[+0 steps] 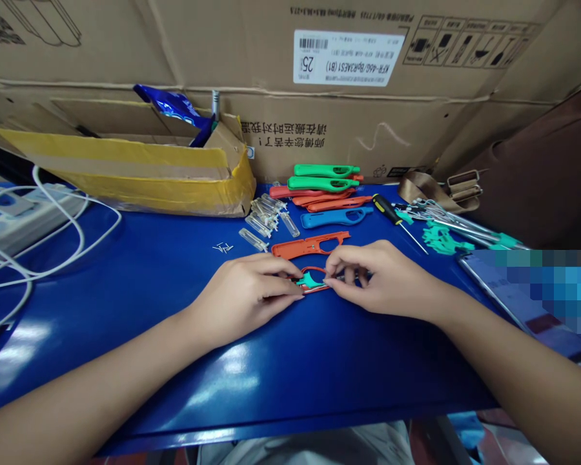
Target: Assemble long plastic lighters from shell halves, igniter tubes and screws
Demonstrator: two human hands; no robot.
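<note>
Low over the blue table, both my hands are closed at an orange lighter casing half [314,270] with a green trigger [310,279] lying in it. My left hand [252,290] grips the left end, its fingertips covering that part. At the right end, the thumb and forefinger of my right hand [372,278] pinch the casing's edge; a dark, shiny piece shows between the fingers, too hidden to make out. Just behind them lies another orange casing half [310,246], open side up. Clear lighter fuel tanks [266,216] and small screws [223,247] are scattered to the left.
Green, red and blue casings [324,184] are stacked at the back. A screwdriver [392,213], green triggers [443,239] with metal tubes [479,229], and a phone [518,303] lie right. A taped box [174,181] and power strip [19,226] stand left. Large cartons [416,129] wall the back.
</note>
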